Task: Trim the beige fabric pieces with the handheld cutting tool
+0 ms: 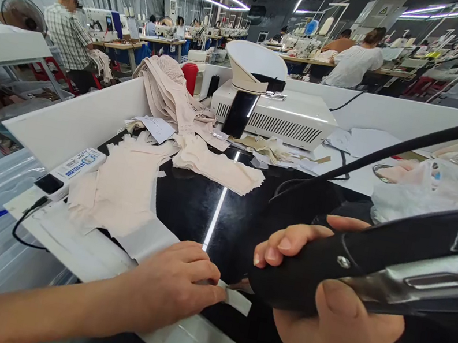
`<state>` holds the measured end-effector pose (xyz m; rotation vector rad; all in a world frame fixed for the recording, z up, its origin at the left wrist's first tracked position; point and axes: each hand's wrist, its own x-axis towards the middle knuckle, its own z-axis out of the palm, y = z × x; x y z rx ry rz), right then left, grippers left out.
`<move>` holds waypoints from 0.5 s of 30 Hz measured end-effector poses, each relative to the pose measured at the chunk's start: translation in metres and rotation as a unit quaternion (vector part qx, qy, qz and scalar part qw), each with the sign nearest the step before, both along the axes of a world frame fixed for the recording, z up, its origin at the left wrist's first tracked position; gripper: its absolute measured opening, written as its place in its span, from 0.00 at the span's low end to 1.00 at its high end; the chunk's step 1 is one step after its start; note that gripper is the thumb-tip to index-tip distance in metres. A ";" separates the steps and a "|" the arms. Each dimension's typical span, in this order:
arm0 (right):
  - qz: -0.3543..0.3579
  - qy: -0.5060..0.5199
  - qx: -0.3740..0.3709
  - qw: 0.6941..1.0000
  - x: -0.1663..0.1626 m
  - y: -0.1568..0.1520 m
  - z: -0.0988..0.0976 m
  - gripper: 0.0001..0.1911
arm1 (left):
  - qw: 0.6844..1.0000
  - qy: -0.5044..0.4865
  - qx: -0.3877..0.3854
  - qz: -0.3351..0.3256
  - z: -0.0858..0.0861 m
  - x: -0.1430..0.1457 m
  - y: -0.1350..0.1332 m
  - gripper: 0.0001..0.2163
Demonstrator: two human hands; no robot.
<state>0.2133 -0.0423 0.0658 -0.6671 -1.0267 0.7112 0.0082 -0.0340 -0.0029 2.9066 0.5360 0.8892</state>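
Observation:
My right hand (318, 321) is wrapped round the black handle of a hand-held tool (377, 258) with a shiny metal underside, held just above the glossy black worktop (225, 218); its black cable (390, 152) arcs up to the right. My left hand (175, 285) lies near the front edge with fingers together, pressing down a small pale strip (236, 298) right beside the tool's front end. Pale pink fabric pieces (120, 188) lie to the left of my left hand.
A stack of pink cut pieces (216, 166) and a heap of fabric (164, 87) lie behind. A white machine (277, 115) with a cream head stands at the back. A clear plastic bag (423, 189) is at right, a white handheld device (74, 166) at left. Other people work at tables behind.

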 end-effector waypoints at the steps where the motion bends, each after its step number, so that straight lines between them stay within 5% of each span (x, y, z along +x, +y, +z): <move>1: 0.003 0.001 -0.005 1.000 0.001 -0.001 0.002 0.21 | 1.000 0.003 0.000 0.000 0.000 0.000 0.000 0.10; 15: -0.007 -0.009 -0.040 0.999 0.021 -0.009 0.009 0.24 | 0.999 0.037 -0.013 0.001 -0.002 -0.006 0.001 0.09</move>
